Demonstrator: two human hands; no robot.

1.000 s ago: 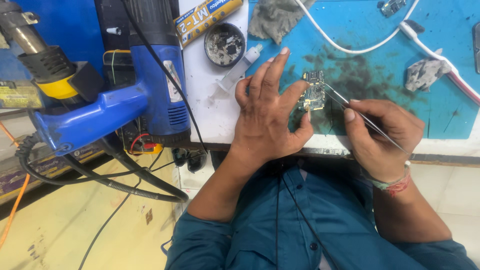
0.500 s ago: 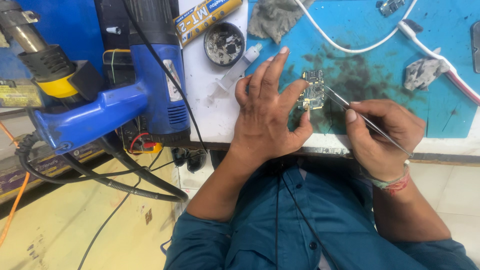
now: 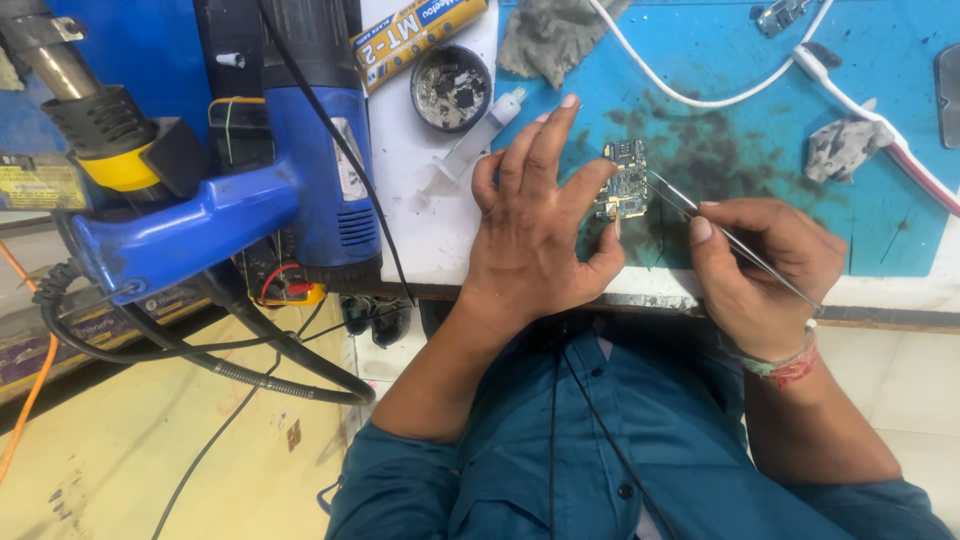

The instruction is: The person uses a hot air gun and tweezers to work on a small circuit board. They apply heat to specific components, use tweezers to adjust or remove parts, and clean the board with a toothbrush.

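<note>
Board: small circuit board [image 3: 626,180] lying on the stained blue mat [image 3: 880,215], near the bench's front edge
Left hand: left hand [image 3: 535,235] pins the board's near side with thumb and forefinger, other fingers spread
Right hand: right hand [image 3: 765,265] closed around thin tweezers [image 3: 700,215], tips touching the board's right edge
Around: syringe [image 3: 470,145], round tin [image 3: 452,88], blue heat gun [image 3: 230,210] to the left

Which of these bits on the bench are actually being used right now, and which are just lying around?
In use:
- left hand steadying the small circuit board
- right hand holding the tweezers to the board

Lying about:
- blue heat gun
- round tin
- syringe
- grey rag
- white cable
- crumpled wad
</note>
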